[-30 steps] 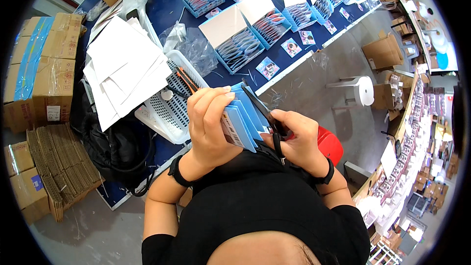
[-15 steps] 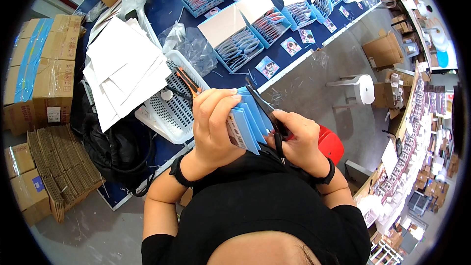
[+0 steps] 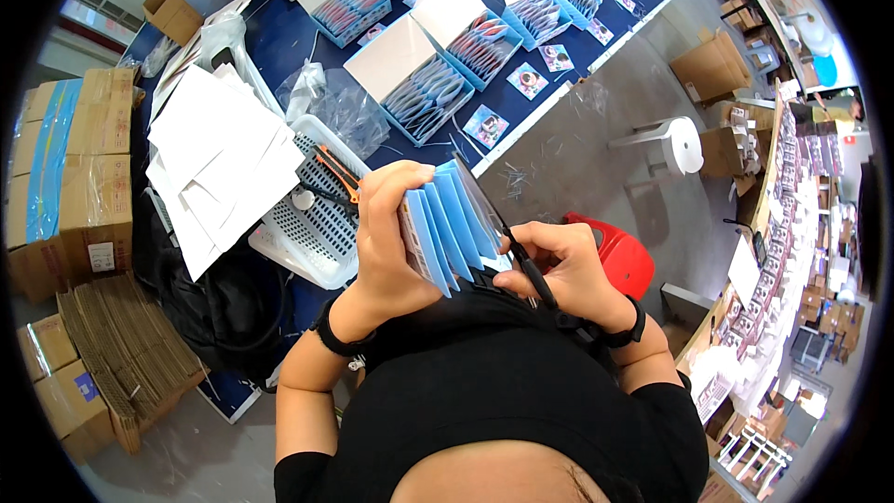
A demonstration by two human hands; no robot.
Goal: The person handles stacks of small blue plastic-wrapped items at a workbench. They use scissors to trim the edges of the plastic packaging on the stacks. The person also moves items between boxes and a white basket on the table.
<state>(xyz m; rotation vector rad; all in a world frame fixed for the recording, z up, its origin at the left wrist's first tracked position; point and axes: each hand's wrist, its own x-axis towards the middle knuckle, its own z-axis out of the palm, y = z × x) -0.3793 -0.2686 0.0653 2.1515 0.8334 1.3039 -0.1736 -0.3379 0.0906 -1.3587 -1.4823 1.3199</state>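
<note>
at the far left stand taped cartons [image 3: 98, 144], with a pile of flat cardboard [image 3: 130, 345] in front. to their right, a black bag [image 3: 219, 312] sits below loose white sheets [image 3: 223, 158], which partly cover the white basket [image 3: 326, 233]; an orange-trimmed cutter [image 3: 340, 175] lies in it. next comes the left hand [image 3: 384, 233], fingers curled firmly around the left and upper edges of a stack of blue packets [image 3: 449, 228]. the stack is held up before the person's chest, off the table [image 3: 279, 47], its leaves fanned apart. beyond it, open boxes [image 3: 386, 65] hold rows of packets, and a few square cards [image 3: 486, 126] lie along the table's edge. along the stack's right side run black scissors [image 3: 532, 272], gripped at the handles by the thumb and fingers of the right hand [image 3: 575, 265]; whether the blades are parted cannot be told. thin clippings [image 3: 515, 182] litter the floor. judging by these and by the filled boxes, a good deal of trimming seems done, while the stack in hand looks only part-way through: it is not boxed, and how many edges remain to be cut cannot be told. farther right stand a red stool [image 3: 619, 256] and a white stool [image 3: 682, 144].
</note>
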